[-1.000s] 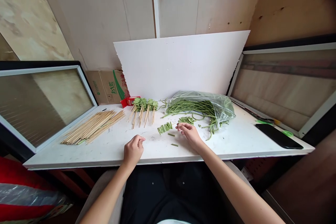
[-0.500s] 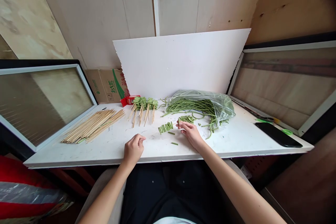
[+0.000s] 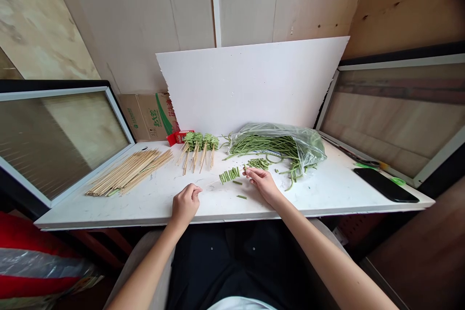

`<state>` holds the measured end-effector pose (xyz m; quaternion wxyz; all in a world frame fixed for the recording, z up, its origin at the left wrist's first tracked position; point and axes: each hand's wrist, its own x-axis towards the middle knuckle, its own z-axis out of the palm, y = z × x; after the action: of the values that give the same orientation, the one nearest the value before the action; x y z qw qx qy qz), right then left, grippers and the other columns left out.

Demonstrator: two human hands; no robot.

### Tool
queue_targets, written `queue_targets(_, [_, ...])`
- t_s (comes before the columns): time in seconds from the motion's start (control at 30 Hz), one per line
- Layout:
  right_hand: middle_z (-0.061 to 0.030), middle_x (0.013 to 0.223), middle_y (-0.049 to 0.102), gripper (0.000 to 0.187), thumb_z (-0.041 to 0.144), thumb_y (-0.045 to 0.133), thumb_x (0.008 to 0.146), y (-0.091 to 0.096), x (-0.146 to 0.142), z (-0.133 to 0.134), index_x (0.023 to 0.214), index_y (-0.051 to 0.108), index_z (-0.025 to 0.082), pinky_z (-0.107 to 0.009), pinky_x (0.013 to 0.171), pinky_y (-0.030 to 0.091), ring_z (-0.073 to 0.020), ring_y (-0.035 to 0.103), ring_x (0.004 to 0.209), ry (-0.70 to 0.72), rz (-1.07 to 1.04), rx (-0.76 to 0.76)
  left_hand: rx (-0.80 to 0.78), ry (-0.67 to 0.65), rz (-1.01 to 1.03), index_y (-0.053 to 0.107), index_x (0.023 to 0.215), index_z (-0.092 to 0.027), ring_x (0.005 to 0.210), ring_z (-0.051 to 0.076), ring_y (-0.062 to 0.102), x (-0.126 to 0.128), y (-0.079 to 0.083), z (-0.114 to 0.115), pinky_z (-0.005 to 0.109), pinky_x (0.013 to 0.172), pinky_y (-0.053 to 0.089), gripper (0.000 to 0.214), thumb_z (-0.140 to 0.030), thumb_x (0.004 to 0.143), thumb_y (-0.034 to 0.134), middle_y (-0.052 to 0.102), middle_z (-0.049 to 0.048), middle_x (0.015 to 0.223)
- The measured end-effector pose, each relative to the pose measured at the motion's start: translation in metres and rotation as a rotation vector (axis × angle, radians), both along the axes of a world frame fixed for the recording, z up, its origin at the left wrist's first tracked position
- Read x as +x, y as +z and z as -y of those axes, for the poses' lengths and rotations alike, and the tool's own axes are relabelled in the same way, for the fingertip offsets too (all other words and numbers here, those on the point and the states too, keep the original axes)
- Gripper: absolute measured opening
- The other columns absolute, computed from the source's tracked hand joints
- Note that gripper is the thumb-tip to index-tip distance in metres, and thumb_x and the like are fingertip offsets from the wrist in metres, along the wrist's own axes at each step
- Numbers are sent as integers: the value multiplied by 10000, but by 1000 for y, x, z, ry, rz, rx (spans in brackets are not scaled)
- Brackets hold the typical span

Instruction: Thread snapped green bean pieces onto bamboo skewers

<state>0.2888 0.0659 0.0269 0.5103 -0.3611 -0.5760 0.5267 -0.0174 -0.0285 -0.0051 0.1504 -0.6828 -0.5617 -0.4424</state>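
Two pinches: left hand (image 3: 186,202) on skewer (image 3: 211,184) (shaft faint), right hand (image 3: 262,183) on bean piece (image 3: 244,167)

Left hand (image 3: 186,202) is gripping a skewer (image 3: 211,183) of cut beans (image 3: 229,175), right hand (image 3: 260,185) is pinching a bean piece (image 3: 244,167) near the far end.

Both forearms (image 3: 319,248) slant inward, the left grip (image 3: 186,202) curled fist-like, the right grip (image 3: 262,183) held in a pinch.

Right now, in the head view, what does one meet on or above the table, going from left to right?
Loose sticks, stack of filled sticks, threaded bean pieces, right hand, phone.
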Motion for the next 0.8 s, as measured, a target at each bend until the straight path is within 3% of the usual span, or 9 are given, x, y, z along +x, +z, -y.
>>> queue_targets(0.8, [-93,1027,790,393,553,819,759,-5,0,-3,1003,828,245,-344,749,477,-280,678,994,-16,-59,-13,-29,38,-6,622,797,-223,694,168,683,-1,-3,-1,258,635,437,210,-220,993,548,747,2,796])
